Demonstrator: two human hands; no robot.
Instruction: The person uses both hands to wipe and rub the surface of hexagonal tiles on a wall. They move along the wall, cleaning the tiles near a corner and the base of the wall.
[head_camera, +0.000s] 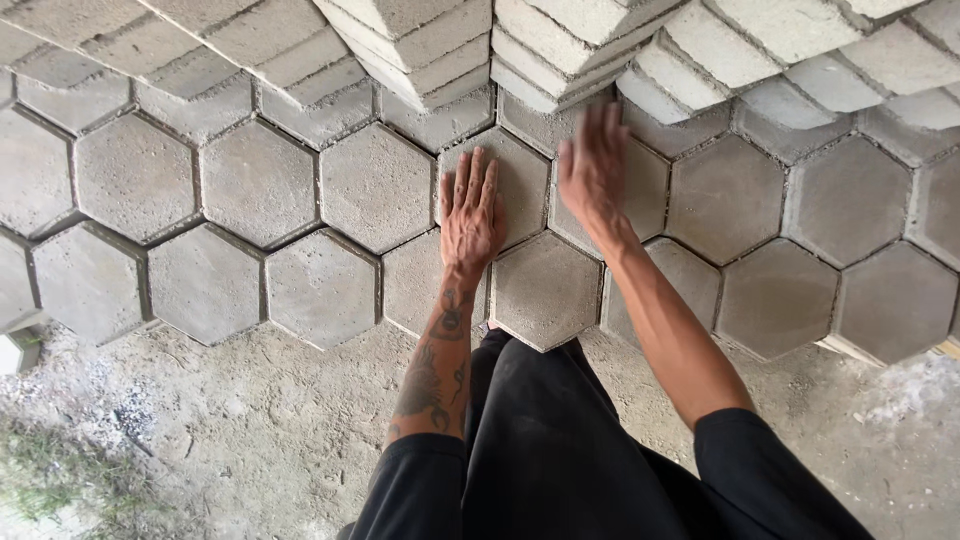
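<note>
Where the person kneels and looks down, the biggest thing is the floor of grey six-sided paving stones (260, 180), laid close together like a honeycomb. They run off the left, right and top edges, so the whole count is hard to tell. Below them lies bare sandy ground (230, 420), with a bit of grass (50, 480) in the bottom left corner.

At the top sit stacks of spare stones (560, 40), piled on the laid ones. At least three piles show, but their tops are cut off. They cover the stones under them and stand right in front of the hands.

The person's dark trousers (540, 440) fill the bottom middle and hide some ground.

Two arms reach up from there. The left arm has dark drawings (435, 380) on the skin.

The stone at the front edge (545, 290), just past the knees, sits between the two arms. The left hand (470, 215) lies flat, partly on the stone just above it (520, 180). Its grip is spread, fingers straight and a little apart, holding nothing. The right hand (592, 165) is over the next stone to the right (645, 190), near the piles. It is blurry, with its fingers spread and nothing in its grip. I cannot tell if it touches the stone.
</note>
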